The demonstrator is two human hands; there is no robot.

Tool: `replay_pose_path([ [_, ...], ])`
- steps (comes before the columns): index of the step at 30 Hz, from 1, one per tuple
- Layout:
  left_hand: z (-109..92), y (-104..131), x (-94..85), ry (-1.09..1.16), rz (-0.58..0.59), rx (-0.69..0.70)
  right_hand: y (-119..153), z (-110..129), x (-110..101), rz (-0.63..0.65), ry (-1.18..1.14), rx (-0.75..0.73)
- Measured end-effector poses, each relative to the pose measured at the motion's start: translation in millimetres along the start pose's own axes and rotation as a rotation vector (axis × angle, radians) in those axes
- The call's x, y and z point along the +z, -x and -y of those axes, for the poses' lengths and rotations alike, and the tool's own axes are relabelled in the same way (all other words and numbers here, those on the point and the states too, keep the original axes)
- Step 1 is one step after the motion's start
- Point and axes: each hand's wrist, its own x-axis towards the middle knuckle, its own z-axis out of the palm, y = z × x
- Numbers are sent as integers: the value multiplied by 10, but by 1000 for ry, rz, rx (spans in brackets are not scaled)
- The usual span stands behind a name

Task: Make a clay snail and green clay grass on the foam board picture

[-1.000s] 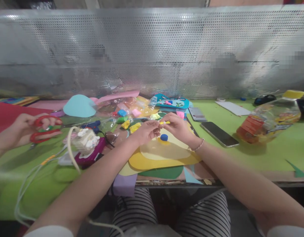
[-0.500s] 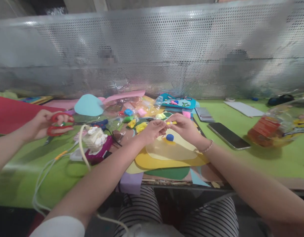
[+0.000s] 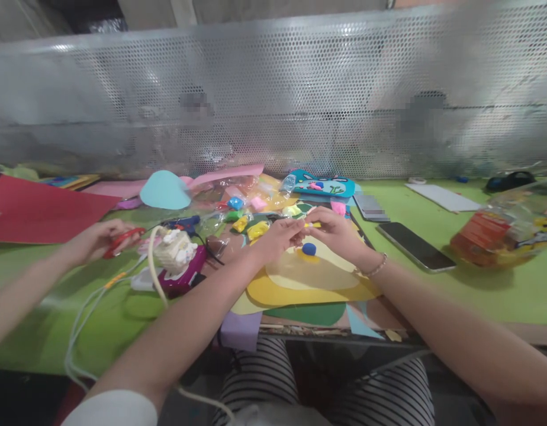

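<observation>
Above pale yellow paper, my left hand (image 3: 285,235) and my right hand (image 3: 330,229) meet with their fingers pinched. Between their fingertips is a small piece of yellow clay (image 3: 313,225), partly hidden by the fingers. Just below them, a blue clay ball (image 3: 309,249) rests on a layered yellow paper cutout (image 3: 311,275). Crumpled packets of yellow clay (image 3: 257,230) lie beyond my left wrist. At the left, another person's hand (image 3: 108,238) holds red-handled scissors (image 3: 124,239).
A purple power strip (image 3: 184,278) with plugs and cables sits left of my left forearm. To the right are a phone (image 3: 415,246) and a bottle with amber liquid (image 3: 480,236). A blue decorated cutout (image 3: 323,184) lies behind, before a perforated metal screen (image 3: 273,94).
My hands stay together around the yellow clay, with hardly any shift. The other person's hand with the scissors has moved lower and turned. The whole view has drifted slightly.
</observation>
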Motion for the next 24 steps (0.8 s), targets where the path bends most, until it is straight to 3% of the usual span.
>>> replay_pose_path([
  [7,3,-10,-21,36,-37,-7,3,-38,-8,-18,82,-42],
  [15,-33,-3,19,-10,-162,5,11,-51,4,-30,166,-94],
  [24,39,-54,-43,42,-96,-24,5,-23,-12,-69,274,-131],
])
